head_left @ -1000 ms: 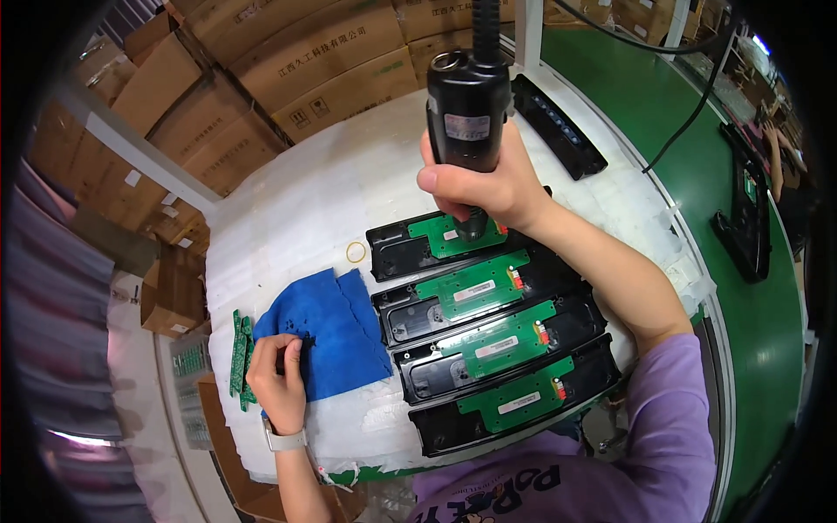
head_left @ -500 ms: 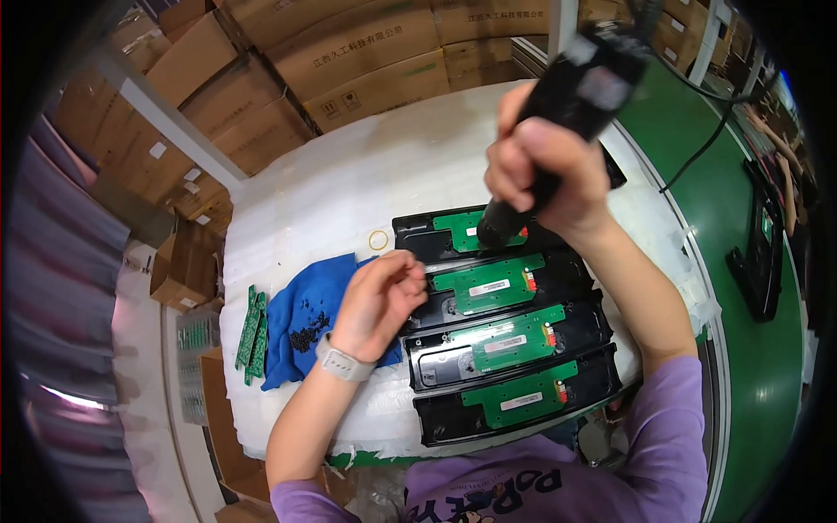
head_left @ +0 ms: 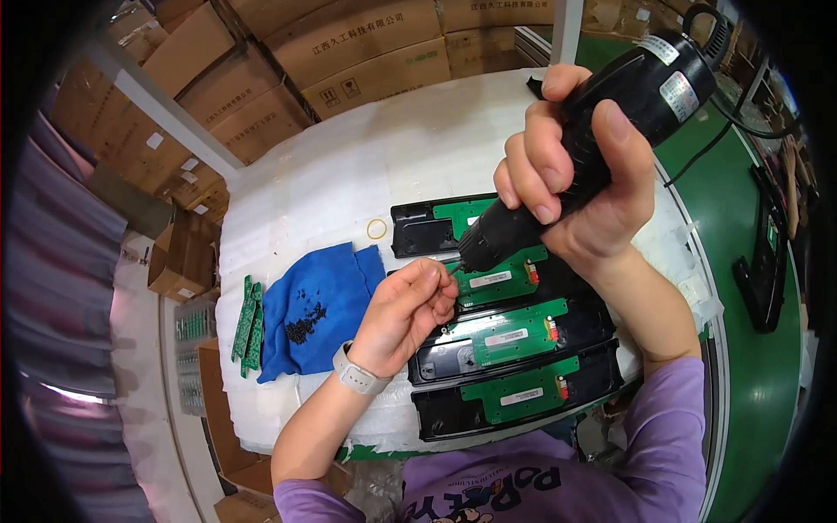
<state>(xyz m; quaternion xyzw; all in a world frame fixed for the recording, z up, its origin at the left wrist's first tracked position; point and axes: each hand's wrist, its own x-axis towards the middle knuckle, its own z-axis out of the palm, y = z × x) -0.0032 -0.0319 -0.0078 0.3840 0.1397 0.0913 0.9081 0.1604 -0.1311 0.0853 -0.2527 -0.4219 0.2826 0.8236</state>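
My right hand [head_left: 580, 179] is wrapped round a black electric screwdriver [head_left: 645, 87], tilted with its nose pointing down and left. At the screwdriver's tip, my left hand [head_left: 403, 315] has thumb and fingertips pinched together; whatever they hold is too small to make out. Both hands are over the second black housing from the far side, with its green circuit board [head_left: 493, 292] partly hidden. Nearer me lie two more black housings, with a green board [head_left: 506, 336] and another green board [head_left: 527, 399]. A farther housing [head_left: 425, 237] is partly covered by the screwdriver.
A blue cloth [head_left: 336, 270] carries a heap of small black screws [head_left: 301, 331]. Narrow green boards [head_left: 248, 327] lie left of it, and a yellow ring [head_left: 377, 229] lies beyond. Cardboard boxes [head_left: 366, 52] stand behind the table. At right, a black housing [head_left: 763, 288] rests on a green surface [head_left: 750, 375].
The screwdriver has come down and nearer, from the farthest housing toward the second one. My left hand has moved right to its tip, and its fingers have closed into a pinch.
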